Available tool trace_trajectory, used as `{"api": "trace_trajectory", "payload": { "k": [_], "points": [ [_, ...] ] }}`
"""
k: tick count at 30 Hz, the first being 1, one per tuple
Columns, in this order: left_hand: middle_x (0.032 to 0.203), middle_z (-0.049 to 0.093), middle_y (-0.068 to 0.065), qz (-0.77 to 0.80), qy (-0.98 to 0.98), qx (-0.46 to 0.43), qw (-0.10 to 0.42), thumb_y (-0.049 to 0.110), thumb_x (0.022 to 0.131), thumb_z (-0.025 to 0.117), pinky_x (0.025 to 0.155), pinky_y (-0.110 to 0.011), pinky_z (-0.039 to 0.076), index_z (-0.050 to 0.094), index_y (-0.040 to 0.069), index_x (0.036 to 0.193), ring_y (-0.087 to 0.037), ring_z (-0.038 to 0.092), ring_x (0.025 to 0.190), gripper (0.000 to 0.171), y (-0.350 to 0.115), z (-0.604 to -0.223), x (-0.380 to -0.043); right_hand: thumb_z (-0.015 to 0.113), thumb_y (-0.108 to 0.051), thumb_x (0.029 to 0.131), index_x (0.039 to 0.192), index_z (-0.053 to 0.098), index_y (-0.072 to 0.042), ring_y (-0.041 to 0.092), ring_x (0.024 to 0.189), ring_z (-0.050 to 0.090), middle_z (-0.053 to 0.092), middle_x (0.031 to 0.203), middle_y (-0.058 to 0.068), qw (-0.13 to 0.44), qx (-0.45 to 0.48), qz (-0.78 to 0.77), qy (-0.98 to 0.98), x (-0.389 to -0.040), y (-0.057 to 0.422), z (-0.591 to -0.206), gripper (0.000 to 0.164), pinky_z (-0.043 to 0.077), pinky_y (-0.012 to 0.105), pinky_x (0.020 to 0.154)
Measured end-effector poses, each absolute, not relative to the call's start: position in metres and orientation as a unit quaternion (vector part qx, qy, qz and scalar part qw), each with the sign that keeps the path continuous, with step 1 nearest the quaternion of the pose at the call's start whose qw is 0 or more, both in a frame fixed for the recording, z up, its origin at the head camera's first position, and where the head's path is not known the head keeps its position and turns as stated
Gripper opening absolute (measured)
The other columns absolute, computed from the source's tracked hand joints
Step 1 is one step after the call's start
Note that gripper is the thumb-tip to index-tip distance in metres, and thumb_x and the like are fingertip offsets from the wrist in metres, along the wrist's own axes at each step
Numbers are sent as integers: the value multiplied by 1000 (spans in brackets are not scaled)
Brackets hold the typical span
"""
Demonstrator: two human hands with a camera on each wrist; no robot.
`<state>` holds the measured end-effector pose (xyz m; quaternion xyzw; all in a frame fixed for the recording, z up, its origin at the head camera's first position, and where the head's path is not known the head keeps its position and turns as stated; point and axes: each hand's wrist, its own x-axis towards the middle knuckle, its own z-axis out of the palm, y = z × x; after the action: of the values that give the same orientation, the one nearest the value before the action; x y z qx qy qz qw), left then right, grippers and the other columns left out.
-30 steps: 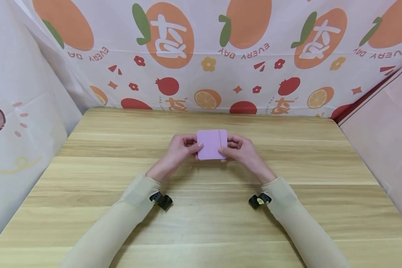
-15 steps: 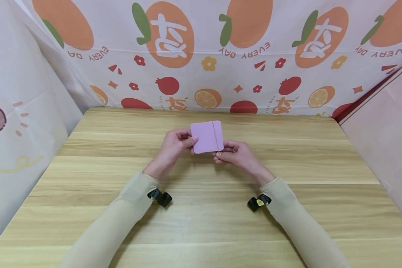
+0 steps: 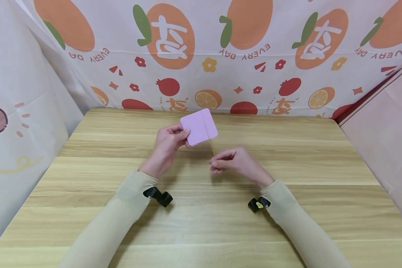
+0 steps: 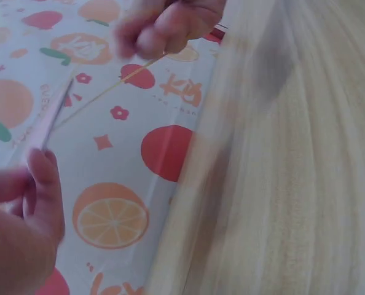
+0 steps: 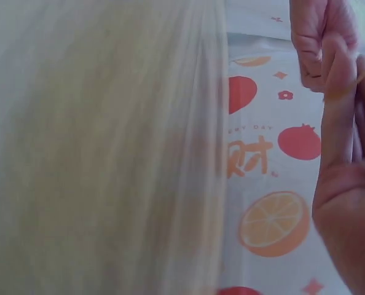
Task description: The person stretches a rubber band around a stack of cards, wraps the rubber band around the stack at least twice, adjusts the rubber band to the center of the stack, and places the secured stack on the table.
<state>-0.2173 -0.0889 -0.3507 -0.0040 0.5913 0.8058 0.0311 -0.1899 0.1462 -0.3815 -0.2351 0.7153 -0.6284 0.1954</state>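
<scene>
A thin purple square card with rounded corners is tilted above the far part of the table. My left hand pinches its left side, thumb on the front face. Around the card, near its right side, runs a thin yellowish rubber band. My right hand pinches that band between thumb and fingertips and stretches it below the card's lower edge. In the left wrist view the card appears edge-on, with the taut band leading to the right hand's blurred fingers.
The wooden table lies under both forearms. Behind its far edge hangs a white curtain printed with fruit, and pale panels stand on the left and right. Each wrist wears a small black camera.
My right hand has left the card's right side and moved down toward me, pulling the rubber band out. My left hand has carried the card left and away, tilting it.
</scene>
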Motion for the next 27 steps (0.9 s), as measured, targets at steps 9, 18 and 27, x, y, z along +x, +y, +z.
{"api": "trace_trajectory", "payload": {
  "k": [9, 18, 27],
  "points": [
    [71, 62, -5, 809, 583, -70, 41, -6, 93, 59, 53, -20, 49, 62, -1, 78, -12, 56, 54, 16, -96, -356, -222, 59, 1, 96, 129, 62, 2, 38, 74, 70, 72, 96, 17, 141, -392, -588, 693, -168, 134, -366, 33, 59, 43, 67],
    [70, 61, -5, 814, 573, -75, 65, -7, 93, 59, 54, -19, 50, 63, -1, 76, -10, 56, 54, 18, -93, -359, -222, 65, 2, 91, 153, 36, -15, 22, 76, 72, 72, 103, 12, -46, -438, -523, 730, -163, 123, -370, 70, 58, 28, 70],
    [71, 60, -6, 806, 585, -75, 51, -6, 93, 59, 54, -20, 50, 61, -2, 79, -11, 56, 54, 15, -88, -360, -219, 41, -19, 106, 154, -15, -33, 34, 81, 71, 67, 116, 18, 59, -265, -599, 754, -160, 118, -366, 75, 57, 33, 77]
  ]
}}
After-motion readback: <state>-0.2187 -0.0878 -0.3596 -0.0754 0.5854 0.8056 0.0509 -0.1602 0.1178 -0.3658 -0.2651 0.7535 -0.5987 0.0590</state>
